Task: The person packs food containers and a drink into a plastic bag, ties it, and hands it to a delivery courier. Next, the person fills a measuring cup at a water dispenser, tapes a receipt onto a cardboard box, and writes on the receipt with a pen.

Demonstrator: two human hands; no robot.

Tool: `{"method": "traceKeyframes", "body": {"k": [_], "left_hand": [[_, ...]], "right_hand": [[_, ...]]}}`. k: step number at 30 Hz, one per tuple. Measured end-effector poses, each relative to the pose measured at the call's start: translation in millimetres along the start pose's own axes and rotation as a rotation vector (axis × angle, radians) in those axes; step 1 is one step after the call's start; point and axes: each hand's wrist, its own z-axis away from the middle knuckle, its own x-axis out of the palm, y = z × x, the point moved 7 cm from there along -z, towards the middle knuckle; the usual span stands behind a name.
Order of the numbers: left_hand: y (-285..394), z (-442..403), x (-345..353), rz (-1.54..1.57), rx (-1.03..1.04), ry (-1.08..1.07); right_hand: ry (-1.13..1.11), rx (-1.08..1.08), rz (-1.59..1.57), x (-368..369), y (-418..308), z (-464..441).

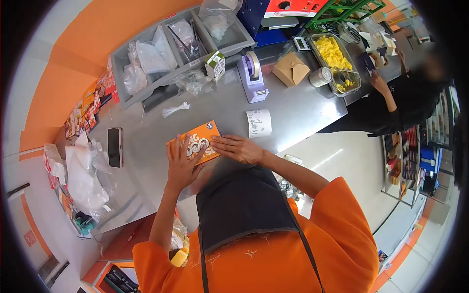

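Note:
An orange cardboard box (204,131) with white lettering lies on the steel counter (141,180) right in front of me. My left hand (181,168) grips its left part, fingers over the top and thumb toward the near side. My right hand (240,149) rests on the box's right end with fingers stretched out flat and close together. To the right of the box lies a printed receipt (258,123). Beyond it stand a lilac tape dispenser (253,85) and a brown kraft box (291,69). White cable ties (176,109) lie behind the orange box.
A grey divided bin (122,95) holding plastic bags stands at the back. A phone (115,146) and plastic bags (84,178) lie at left. At right are a can (321,76) and clear containers (352,77) with yellow food. A person in dark clothes (410,105) works further right.

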Motion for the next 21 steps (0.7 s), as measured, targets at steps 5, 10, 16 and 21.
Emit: {"method": "traceKeyframes", "body": {"k": [5, 10, 16, 21], "left_hand": [[4, 0, -1, -0.014, -0.055, 0.028], [4, 1, 3, -0.059, -0.063, 0.009], [6, 1, 5, -0.062, -0.080, -0.008], [6, 6, 3, -0.003, -0.121, 0.042]], "right_hand": [[0.030, 0.050, -0.104, 1, 5, -1], [0.201, 0.189, -0.340, -10, 8, -3], [0.640, 0.853, -0.523, -107, 70, 47], [0.769, 0.864, -0.440, -146, 123, 55]]}}
